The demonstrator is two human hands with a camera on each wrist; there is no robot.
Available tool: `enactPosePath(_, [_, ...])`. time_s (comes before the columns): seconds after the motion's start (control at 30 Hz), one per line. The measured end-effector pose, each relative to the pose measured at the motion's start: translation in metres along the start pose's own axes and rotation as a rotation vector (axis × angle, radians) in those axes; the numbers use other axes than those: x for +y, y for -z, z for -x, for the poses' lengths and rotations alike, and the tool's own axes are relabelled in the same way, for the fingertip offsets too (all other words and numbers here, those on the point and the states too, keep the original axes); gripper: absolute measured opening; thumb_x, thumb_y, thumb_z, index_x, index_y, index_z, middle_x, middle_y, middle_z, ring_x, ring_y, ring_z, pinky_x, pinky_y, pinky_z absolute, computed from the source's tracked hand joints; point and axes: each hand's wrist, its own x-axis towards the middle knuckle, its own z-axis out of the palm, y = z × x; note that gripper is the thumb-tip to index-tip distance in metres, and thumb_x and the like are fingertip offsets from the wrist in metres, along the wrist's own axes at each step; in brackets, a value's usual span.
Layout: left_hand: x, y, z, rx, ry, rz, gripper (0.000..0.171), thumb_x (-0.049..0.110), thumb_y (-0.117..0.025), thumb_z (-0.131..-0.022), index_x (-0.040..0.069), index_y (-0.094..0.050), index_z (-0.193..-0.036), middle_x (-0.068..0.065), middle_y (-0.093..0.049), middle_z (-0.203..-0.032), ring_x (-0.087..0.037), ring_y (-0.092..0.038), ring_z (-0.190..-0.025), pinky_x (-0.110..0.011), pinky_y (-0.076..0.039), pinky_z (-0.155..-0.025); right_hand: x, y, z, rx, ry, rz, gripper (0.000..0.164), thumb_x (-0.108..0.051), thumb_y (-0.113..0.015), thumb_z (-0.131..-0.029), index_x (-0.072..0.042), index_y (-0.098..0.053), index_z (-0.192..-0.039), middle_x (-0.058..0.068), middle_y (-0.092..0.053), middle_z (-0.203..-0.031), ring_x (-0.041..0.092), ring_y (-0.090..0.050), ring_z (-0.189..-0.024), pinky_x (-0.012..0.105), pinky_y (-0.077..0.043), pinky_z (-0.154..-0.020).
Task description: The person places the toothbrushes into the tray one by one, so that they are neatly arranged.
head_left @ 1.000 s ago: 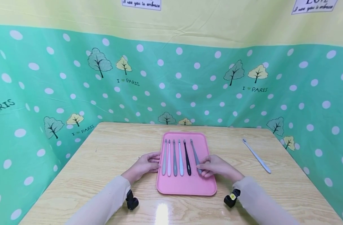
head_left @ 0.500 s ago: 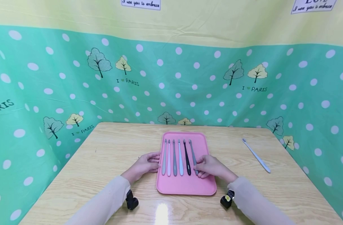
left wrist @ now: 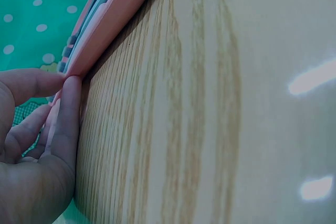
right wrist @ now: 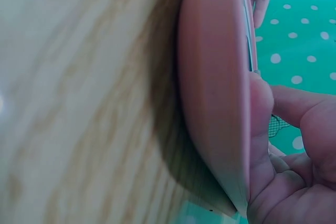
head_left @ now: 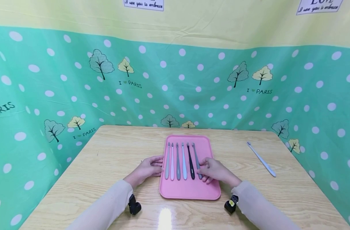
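A pink tray point(head_left: 189, 191) lies on the table, holding a row of toothbrushes side by side, heads toward the far edge. From left they are a grey-green one point(head_left: 167, 166), a pale pink one point(head_left: 172, 166), a grey one point(head_left: 178, 166), a light blue one point(head_left: 184, 166), a black one point(head_left: 191, 166) and a dark grey one point(head_left: 196, 156) at the right end. My left hand point(head_left: 144, 170) pinches the tray's left rim between thumb and finger. With thumb and fingertips, my right hand point(head_left: 216, 171) pinches the dark grey toothbrush near its handle end, partly covering it.
Another toothbrush, pale blue point(head_left: 262, 159), lies slanted on the wooden table point(head_left: 120, 140) right of the tray. A polka-dot cloth point(head_left: 152, 80) hangs behind and at both sides. Dark wrist cameras sit on both sleeves.
My right hand has shifted slightly left, bringing the dark grey toothbrush closer to the black one and a little straighter. My left hand and the tray have stayed in place.
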Motion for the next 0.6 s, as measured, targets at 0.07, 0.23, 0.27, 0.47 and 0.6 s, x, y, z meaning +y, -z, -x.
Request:
enactPosePath(0.07, [0.0004, 0.0000, 0.0002, 0.001, 0.000, -0.002, 0.065, -0.007, -0.067, -0.088, -0.002, -0.043, -0.148, -0.021, -0.054, -0.133, -0.027, -0.061, -0.111, -0.036, -0.060, -0.091, 0.0000, 0.0002, 0.0000, -0.003, 0.001, -0.003, 0.043, -0.016, -0.070, -0.094, 0.007, -0.052, -0.126, 0.013, -0.065, -0.074, 0.018, -0.063, -0.056, 0.034, -0.062, -0.051])
enactPosePath(0.23, [0.0010, 0.0001, 0.0005, 0.004, 0.002, -0.007, 0.065, -0.006, -0.067, -0.088, -0.002, -0.043, -0.148, -0.021, -0.054, -0.133, -0.026, -0.061, -0.110, -0.036, -0.060, -0.090, -0.0003, 0.0016, 0.0020, -0.013, 0.017, -0.003, 0.044, -0.017, -0.069, -0.095, 0.007, -0.051, -0.129, 0.013, -0.065, -0.073, 0.016, -0.062, -0.054, 0.033, -0.061, -0.048])
enactPosePath(0.27, [0.0009, 0.0001, 0.0006, 0.004, 0.002, -0.008, 0.065, -0.006, -0.067, -0.088, -0.002, -0.043, -0.148, -0.021, -0.054, -0.133, -0.026, -0.062, -0.110, -0.036, -0.060, -0.090, -0.0007, 0.0017, 0.0027, -0.014, 0.019, -0.003, 0.045, -0.017, -0.069, -0.096, 0.007, -0.050, -0.130, 0.013, -0.065, -0.073, 0.016, -0.062, -0.054, 0.032, -0.061, -0.048])
enactPosePath(0.47, [0.0000, 0.0003, 0.0000, -0.001, -0.001, 0.001, 0.065, -0.007, -0.067, -0.088, -0.002, -0.043, -0.148, -0.021, -0.053, -0.133, -0.026, -0.061, -0.110, -0.036, -0.060, -0.090, -0.0024, 0.0007, 0.0039, -0.001, 0.004, 0.006, 0.049, -0.018, -0.069, -0.096, 0.007, -0.049, -0.133, 0.013, -0.065, -0.072, 0.016, -0.062, -0.052, 0.033, -0.061, -0.047])
enactPosePath(0.6, [-0.0006, 0.0008, -0.0010, -0.007, -0.007, 0.012, 0.064, -0.008, -0.066, -0.089, -0.003, -0.042, -0.148, -0.021, -0.053, -0.133, -0.025, -0.061, -0.109, -0.037, -0.060, -0.091, -0.0036, 0.0001, 0.0027, 0.013, -0.011, 0.026, 0.049, -0.017, -0.069, -0.096, 0.007, -0.049, -0.133, 0.012, -0.065, -0.071, 0.016, -0.062, -0.051, 0.034, -0.061, -0.048])
